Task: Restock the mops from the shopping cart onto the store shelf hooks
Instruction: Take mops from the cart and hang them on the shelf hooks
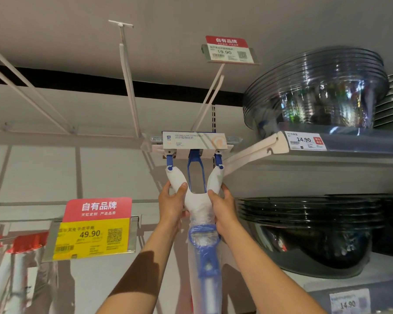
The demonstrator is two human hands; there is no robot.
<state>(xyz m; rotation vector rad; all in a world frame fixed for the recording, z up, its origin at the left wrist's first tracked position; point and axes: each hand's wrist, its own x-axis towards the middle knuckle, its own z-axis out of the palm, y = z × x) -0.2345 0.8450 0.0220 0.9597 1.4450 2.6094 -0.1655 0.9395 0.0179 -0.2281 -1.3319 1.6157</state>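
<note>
From the head view, a sponge mop is seen held upright and raised high against the shelving, its head uppermost. The white Y-shaped yoke is gripped on both sides: the left hand is wrapped round the left arm of the yoke, thumb laid across its front, and the right hand is curled round the right arm. The head is a flat white bar, covered by a white paper label printed in Chinese and English, and joined to the yoke by blue links and a blue central fork. Below the hands a blue lever and a pale handle wrapped in clear plastic film are seen. The mop head lies just below the long white hook that carries the 19.90 price tag; whether it hangs on the hook cannot be told. Stacked clear bowls are shelved to the right, and a yellow 49.90 tag is at lower left
</note>
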